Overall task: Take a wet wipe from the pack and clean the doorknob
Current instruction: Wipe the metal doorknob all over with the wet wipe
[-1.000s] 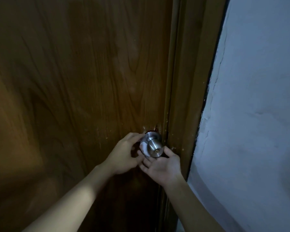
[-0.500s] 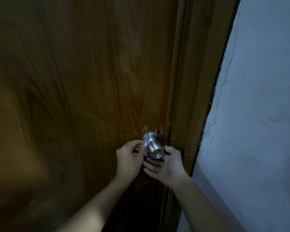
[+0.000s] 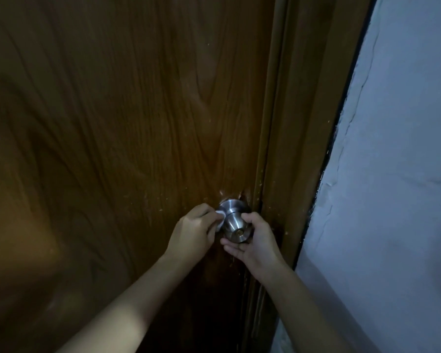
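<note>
Two bare hands met at the doorknob (image 3: 236,226), low on the brown wooden door (image 3: 127,118), and much of what they did was hard to read in the dim light. The left hand (image 3: 192,233) was closed on a wet wipe (image 3: 221,217), of which only a small white fold showed between the fingertips and the left side of the knob's neck; the rest of the wipe was hidden inside the fist, and how far it wrapped behind the knob could not be told. The right hand (image 3: 255,242) cupped the knob from below and from its right, thumb lying on the upper right of the metal and fingers curled under it, half closed in a loose hold; the underside of the knob was covered by those fingers. Just behind the grip the round metal plate of the knob sat against the door, and just right of the grip ran the door frame (image 3: 301,128), with the pale, cracked wall (image 3: 392,174) beyond it. Both forearms ran out of the bottom of the view. Compared with half a second before, the right thumb had come up onto the knob, where earlier that hand lay lower, and the left hand's wipe remained pressed at the same left side of the neck.
</note>
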Demonstrator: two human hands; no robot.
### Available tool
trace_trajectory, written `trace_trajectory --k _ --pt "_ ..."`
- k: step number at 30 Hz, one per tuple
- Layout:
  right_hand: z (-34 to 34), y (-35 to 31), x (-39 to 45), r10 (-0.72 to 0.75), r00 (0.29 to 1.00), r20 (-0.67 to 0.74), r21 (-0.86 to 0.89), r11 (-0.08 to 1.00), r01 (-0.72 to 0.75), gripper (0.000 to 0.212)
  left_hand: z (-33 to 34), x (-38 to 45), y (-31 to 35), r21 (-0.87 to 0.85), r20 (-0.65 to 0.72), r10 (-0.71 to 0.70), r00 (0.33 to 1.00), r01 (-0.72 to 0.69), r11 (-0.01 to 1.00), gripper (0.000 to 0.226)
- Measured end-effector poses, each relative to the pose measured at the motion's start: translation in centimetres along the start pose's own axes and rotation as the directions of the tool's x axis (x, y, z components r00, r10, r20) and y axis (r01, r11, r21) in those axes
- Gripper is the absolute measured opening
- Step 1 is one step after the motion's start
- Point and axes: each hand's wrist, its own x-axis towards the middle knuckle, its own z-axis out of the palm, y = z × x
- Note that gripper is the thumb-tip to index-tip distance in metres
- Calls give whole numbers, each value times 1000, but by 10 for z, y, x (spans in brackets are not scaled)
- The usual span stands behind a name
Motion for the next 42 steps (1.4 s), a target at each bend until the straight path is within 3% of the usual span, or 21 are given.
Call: trace_trajectory --k 5,12,15,18,23,28,31,33,35,37,40,42 --pt "1 4 1 -40 999 1 0 999 40 21 -1 20 8 74 13 51 999 -52 996 13" --pt "-3 4 -2 -38 999 -35 23 999 39 24 15 66 20 201 341 182 922 -261 944 21" --pt "-3 2 -3 -18 1000 -24 11 1000 18 23 16 56 18 186 269 168 948 -222 957 22" --pt "-1 2 -4 -5 1000 -20 -3 1000 5 24 8 35 11 147 110 185 977 -200 969 17" --pt "3 0 -8 23 999 -43 29 999 -22 22 11 12 5 59 -71 92 993 -88 994 11" --pt "8 -2 -15 42 998 -48 44 998 -40 16 21 -7 3 -66 -128 -102 987 94 993 15" --pt "10 -5 -22 56 997 -44 27 998 -54 12 32 -19 5 -130 29 -330 944 330 935 12" --pt "6 -4 -26 71 994 -88 -58 995 -76 20 39 -24 7 -286 85 -525 847 526 801 13" --pt "0 0 -29 106 988 -112 -67 991 -114 37 41 -24 12 -476 121 -640 759 610 633 14" --pt "-3 3 -34 110 991 -73 36 994 -107 45 42 -24 17 -597 217 -634 743 614 516 15" --pt "-4 0 -45 29 995 -95 128 992 -17 35 42 -26 17 -604 307 -549 778 605 519 20" --pt "-1 1 -50 -127 978 -164 -37 992 122 26 40 -27 14 -571 329 -530 782 612 547 29"
